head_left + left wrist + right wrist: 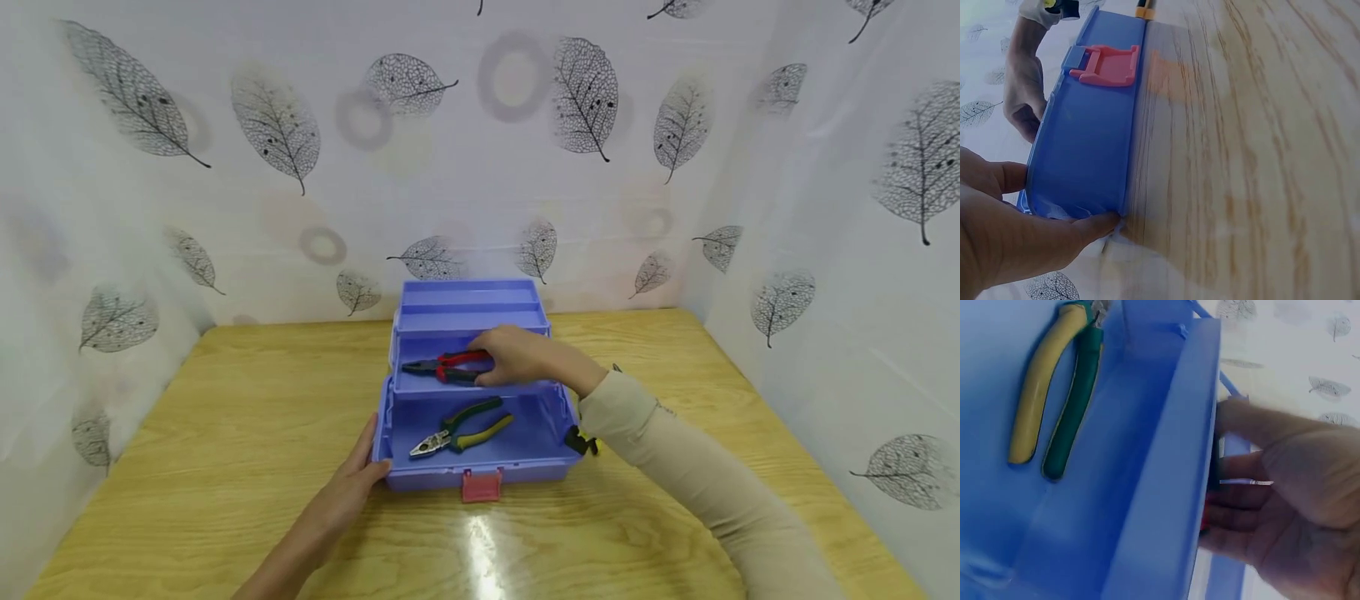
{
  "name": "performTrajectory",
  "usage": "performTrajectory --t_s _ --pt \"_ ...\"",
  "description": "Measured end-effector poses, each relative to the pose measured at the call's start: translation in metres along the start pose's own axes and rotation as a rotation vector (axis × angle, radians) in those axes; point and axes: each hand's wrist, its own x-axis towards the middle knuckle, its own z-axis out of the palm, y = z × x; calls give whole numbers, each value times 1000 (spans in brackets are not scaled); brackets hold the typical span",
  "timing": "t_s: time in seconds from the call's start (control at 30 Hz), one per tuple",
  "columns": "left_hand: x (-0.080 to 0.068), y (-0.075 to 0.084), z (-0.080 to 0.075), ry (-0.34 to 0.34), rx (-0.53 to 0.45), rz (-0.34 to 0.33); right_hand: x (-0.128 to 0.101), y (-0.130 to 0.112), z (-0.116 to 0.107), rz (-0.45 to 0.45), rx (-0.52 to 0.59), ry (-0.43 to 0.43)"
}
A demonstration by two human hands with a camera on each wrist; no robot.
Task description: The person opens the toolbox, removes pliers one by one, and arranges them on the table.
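A blue plastic toolbox (420,481) stands with its stepped trays raised. At its front left corner, my left hand (358,475) holds the wall, thumb towards the front and fingers along the side; the left wrist view shows this grip (1029,244) close up. My right hand (517,357) reaches into the middle tray and grips the handles of red-and-black pliers (442,373), whose dark jaws point left. In the right wrist view the tray wall hides most of these pliers. Green-and-yellow pliers (454,439) lie in the bottom compartment below, jaws to the left.
A pink latch (482,486) hangs at the toolbox front. The top tray (472,320) rises at the back. By the right side, a black-and-yellow object (577,439) lies partly behind the sleeve. Leaf-patterned sheeting (450,192) encloses the wooden table (285,392).
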Motion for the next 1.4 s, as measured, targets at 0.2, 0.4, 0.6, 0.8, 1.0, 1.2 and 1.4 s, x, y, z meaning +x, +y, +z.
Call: performTrajectory --t_s 0.2,0.4,0.6,0.8,1.0,1.2,1.4 --pt "1 2 1 1 10 2 -4 3 -2 -49 85 27" --pt "0 3 1 0 2 10 -6 4 2 -73 126 -63" --pt "0 2 2 0 0 0 -4 -5 -2 28 206 -136" --pt "-1 1 2 -2 -4 7 1 -15 -1 149 211 -164" --pt "-1 0 3 1 -4 7 1 -21 -1 175 298 -134" --pt "-1 -1 3 -2 0 11 -19 -18 -22 101 620 -58" --pt "-1 0 2 -1 9 4 -51 -14 -56 33 867 72"
